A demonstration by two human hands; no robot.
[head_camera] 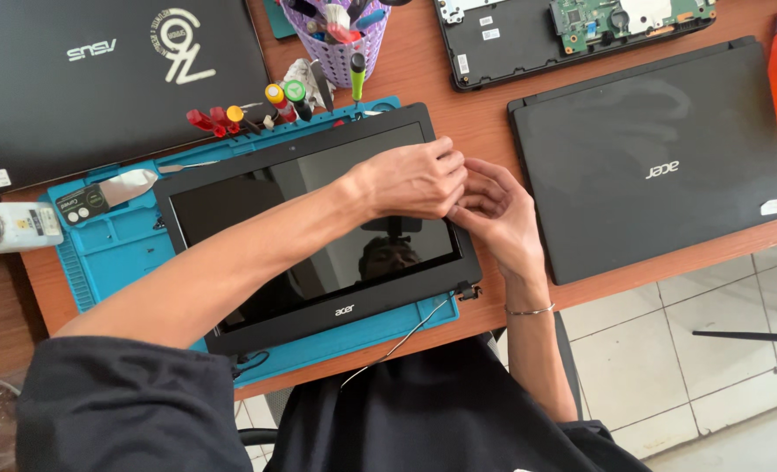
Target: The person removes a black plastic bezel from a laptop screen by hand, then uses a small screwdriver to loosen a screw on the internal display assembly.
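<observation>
1. The laptop screen panel (318, 227) lies flat on the blue work mat (113, 253), long axis running left to right and slightly tilted — webcam edge away from the person.
2. Left hand (419, 179) and right hand (497, 214) meet at the panel's right edge, fingers pinching its bezel.
3. A white label sits on the closed black laptop (655, 157) — near corner; a white bottle (17, 227) lies left.

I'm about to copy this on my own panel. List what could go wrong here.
1. Both hands, left hand and right hand, press at the right edge of the screen panel; prying there could crack the bezel or glass.
2. The loose cable trails off the desk edge and could snag.
3. The screwdrivers beside the blue mat could roll onto the glass.
</observation>
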